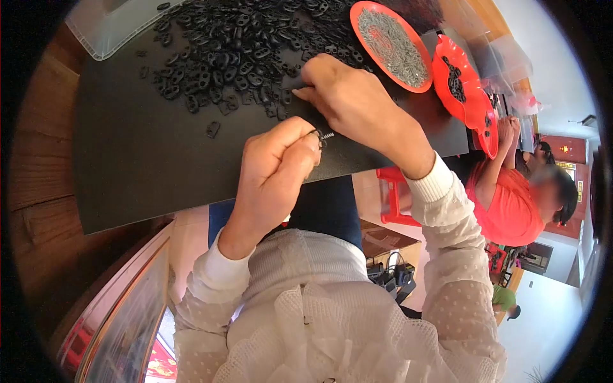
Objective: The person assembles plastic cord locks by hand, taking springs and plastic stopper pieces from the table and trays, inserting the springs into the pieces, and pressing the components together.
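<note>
My left hand (278, 163) is closed around a small black plastic part (318, 136), pinched between thumb and forefinger. A small metal spring (327, 136) sticks out of that part toward the right. Just above and to the right, my right hand (348, 96) hovers over the black table (147, 172) with its fingers bent down at the near edge of the black pieces. The thumb of that hand points left, and its fingertips are partly hidden, so what they touch cannot be made out. A large pile of black plastic pieces (223, 57) lies beyond both hands.
A red plate (363, 48) of metal springs stands at the upper right, beside a red scalloped tray (469, 83) with black pieces. A clear plastic bin (105, 32) is at the upper left. A person in red (507, 210) sits at the right, with a red stool (391, 195) nearer.
</note>
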`<state>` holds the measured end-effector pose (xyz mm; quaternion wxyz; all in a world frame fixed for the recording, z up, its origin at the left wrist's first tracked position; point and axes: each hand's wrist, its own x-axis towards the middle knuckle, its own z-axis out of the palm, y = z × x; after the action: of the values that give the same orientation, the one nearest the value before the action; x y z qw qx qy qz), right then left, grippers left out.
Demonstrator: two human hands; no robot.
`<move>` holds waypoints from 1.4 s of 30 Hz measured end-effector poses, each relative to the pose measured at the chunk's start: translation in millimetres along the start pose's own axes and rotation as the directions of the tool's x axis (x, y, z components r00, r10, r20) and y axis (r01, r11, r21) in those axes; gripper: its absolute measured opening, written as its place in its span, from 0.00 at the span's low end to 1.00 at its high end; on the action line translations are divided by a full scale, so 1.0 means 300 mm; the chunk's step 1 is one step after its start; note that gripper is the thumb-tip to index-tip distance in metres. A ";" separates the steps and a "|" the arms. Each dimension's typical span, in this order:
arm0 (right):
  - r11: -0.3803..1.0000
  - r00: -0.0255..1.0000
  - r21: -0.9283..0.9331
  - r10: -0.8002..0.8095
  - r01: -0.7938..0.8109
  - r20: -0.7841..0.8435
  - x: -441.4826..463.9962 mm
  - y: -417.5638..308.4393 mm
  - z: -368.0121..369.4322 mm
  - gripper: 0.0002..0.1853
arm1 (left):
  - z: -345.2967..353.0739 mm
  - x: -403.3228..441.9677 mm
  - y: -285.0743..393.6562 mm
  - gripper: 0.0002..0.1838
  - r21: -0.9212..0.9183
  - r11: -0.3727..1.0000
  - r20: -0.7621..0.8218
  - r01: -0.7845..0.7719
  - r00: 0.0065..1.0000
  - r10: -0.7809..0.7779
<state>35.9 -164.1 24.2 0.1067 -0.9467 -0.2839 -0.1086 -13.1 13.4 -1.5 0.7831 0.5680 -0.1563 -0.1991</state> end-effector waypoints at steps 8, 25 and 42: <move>0.483 0.927 0.809 0.321 -0.335 0.192 -0.093 -0.062 -0.072 0.08 | 0.009 0.001 0.004 0.10 -0.013 1.000 -0.035 -0.018 0.999 0.018; 0.216 0.922 0.941 0.345 -0.260 0.176 -0.163 -0.189 -0.065 0.09 | 0.005 -0.006 -0.023 0.12 -0.251 0.965 -0.146 -0.075 0.988 0.039; 0.125 0.886 0.900 0.277 -0.417 0.372 -0.165 -0.086 -0.109 0.13 | -0.001 0.006 -0.008 0.15 -0.024 0.998 -0.012 -0.055 0.998 0.054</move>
<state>-23.8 -177.1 45.9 0.6755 -0.7138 -0.0661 0.1729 -11.8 12.2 -4.0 0.7958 0.5552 -0.1650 -0.1764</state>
